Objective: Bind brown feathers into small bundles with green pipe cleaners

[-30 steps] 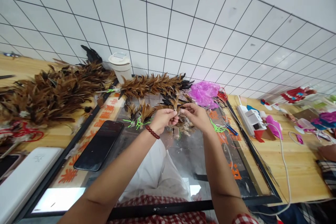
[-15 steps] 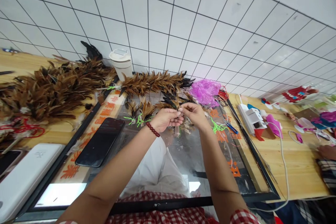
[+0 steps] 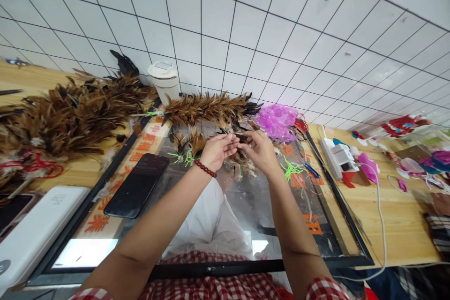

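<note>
My left hand [image 3: 217,151], with a beaded bracelet at the wrist, pinches the pale end of a small dark feather [image 3: 241,136] between thumb and fingers. At the other end of that feather, the thumb and forefinger of my right hand [image 3: 260,151] are closed on it. Both hands are raised over the glass panel [image 3: 239,206]. Beyond them lies a long garland of brown feathers [image 3: 207,110]. Small feather tufts [image 3: 191,143] with green ties sit left of my hands. Loose feathers below the fingers are partly hidden by them.
A big heap of brown feathers [image 3: 73,117] fills the left. Around the panel are a white cup [image 3: 164,85], black phone [image 3: 137,185], white power bank [image 3: 42,234], pink plastic bag [image 3: 276,122], green strings [image 3: 291,168], scissors [image 3: 311,169] and power strip [image 3: 333,157]. Another person's sleeve [image 3: 438,234] shows right.
My hands have drawn slightly apart, so the dark feather now shows between them. My right hand has turned, its fingers now pointing left. The camera view has shifted slightly.
</note>
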The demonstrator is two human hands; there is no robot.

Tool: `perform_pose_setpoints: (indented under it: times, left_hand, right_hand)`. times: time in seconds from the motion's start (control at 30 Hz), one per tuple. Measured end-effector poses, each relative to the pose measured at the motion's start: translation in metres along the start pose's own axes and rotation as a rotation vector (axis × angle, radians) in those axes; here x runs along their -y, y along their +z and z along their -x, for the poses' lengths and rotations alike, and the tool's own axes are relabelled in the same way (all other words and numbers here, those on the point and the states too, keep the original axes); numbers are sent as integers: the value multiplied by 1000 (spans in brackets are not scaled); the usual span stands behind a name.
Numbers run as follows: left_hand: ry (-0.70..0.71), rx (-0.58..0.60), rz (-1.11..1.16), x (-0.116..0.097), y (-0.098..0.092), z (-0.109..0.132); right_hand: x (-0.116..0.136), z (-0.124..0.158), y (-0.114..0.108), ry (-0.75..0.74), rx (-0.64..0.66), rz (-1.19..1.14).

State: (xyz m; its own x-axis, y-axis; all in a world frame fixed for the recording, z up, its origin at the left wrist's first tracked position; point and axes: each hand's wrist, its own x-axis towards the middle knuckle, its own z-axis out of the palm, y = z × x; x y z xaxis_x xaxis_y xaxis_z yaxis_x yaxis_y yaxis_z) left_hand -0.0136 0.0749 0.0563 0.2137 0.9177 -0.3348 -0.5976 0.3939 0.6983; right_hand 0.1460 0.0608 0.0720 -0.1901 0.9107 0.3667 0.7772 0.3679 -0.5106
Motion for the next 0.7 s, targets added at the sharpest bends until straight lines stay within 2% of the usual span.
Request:
perform_pose_setpoints:
  times: [0.1, 0.2, 0.27, 0.37, 0.43, 0.6, 0.7]
  left_hand:
    - [71, -65, 68, -6, -1, -2]
    - [86, -108, 131, -11, -2, -4]
    - [84, -119, 152, -12, -2, -5]
    - [78, -105, 150, -12, -3, -6]
    - [73, -92, 123, -10, -3, -6]
    - [79, -102, -15, -1, 0, -3]
    - [55, -89, -115, 6, 3, 0]
  right_hand:
    - [-9, 0, -4, 49, 171, 105]
    - [-11, 1, 2, 94, 327, 189]
    - [-10, 1, 12, 127, 366, 218]
    - [-11, 1, 27, 140, 326, 201]
    - [-15, 0, 30, 167, 292, 57]
    - [-23, -3, 11, 353, 216, -646]
    - [-20, -5, 2, 429, 171, -875]
